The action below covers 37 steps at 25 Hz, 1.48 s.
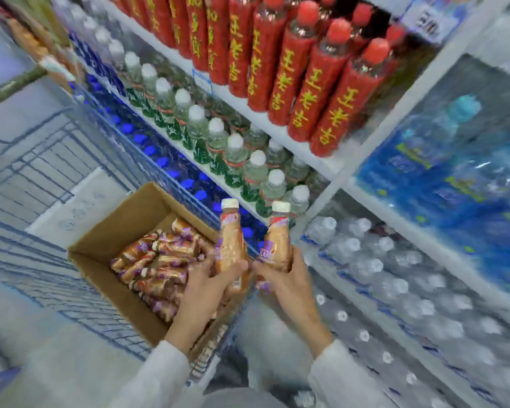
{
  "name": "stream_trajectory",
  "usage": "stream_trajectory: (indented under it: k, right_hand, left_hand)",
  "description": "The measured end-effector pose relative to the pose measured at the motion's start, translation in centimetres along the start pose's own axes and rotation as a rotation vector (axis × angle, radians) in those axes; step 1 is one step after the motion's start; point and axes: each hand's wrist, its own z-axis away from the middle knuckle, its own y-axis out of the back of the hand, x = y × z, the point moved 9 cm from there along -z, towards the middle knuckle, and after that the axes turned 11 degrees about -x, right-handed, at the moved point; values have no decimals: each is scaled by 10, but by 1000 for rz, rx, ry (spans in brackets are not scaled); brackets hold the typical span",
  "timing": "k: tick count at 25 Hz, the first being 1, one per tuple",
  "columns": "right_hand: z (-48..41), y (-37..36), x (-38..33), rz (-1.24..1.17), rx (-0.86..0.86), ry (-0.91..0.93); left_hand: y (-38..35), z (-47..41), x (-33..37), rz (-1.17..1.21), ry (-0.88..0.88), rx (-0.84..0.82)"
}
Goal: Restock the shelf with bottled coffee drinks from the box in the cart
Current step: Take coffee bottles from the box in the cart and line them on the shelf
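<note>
An open cardboard box [100, 254] sits in the wire cart [42, 178] and holds several brown coffee bottles [156, 260] lying on their sides. My left hand [203, 287] grips one upright coffee bottle [231, 240] with a white cap, just above the box's right edge. My right hand [283, 278] grips a second upright coffee bottle [277, 240] beside it, over the gap between cart and shelf. The two bottles stand close together without touching.
The white shelf unit [315, 154] on the right carries red tea bottles [301, 83] on top, clear green-labelled bottles [215, 142] below, and blue-capped bottles [186, 184] lower down. Shrink-wrapped water packs [395, 275] fill the bay at lower right.
</note>
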Motion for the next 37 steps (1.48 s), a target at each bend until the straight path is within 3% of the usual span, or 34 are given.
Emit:
stream_trajectory:
  k: [6, 17, 26, 37]
  right_hand:
    - [111, 140, -66, -105, 236, 206]
    - [308, 373, -103, -127, 552, 505]
    - [364, 484, -172, -81, 617, 641]
    - [310, 564, -309, 57, 707, 677]
  left_hand:
    - [-168, 29, 69, -114, -183, -278]
    - [-460, 111, 84, -195, -342, -600]
    - [-601, 135, 136, -195, -467, -740]
    - [-694, 72, 281, -499, -763, -654]
